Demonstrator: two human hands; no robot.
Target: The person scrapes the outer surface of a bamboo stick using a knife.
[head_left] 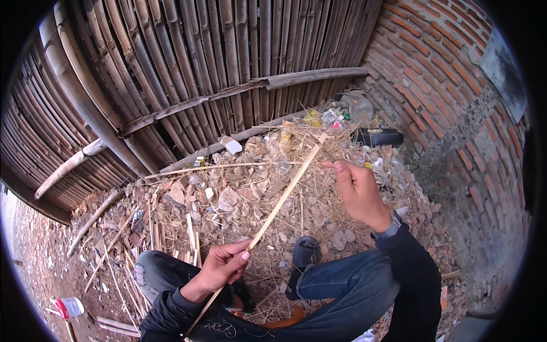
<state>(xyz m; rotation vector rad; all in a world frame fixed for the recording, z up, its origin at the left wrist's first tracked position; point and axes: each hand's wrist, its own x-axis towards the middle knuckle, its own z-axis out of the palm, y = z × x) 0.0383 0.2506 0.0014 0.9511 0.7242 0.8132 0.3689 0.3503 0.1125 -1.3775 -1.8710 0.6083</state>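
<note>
Left fingers (231,249) around bamboo strip (286,192) (red-white tub (70,308), contents unclear)

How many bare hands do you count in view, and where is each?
2. The left hand is low and left of centre, gripping the pale strip; the right hand is right of the strip's upper part. Neither is hidden.
</note>
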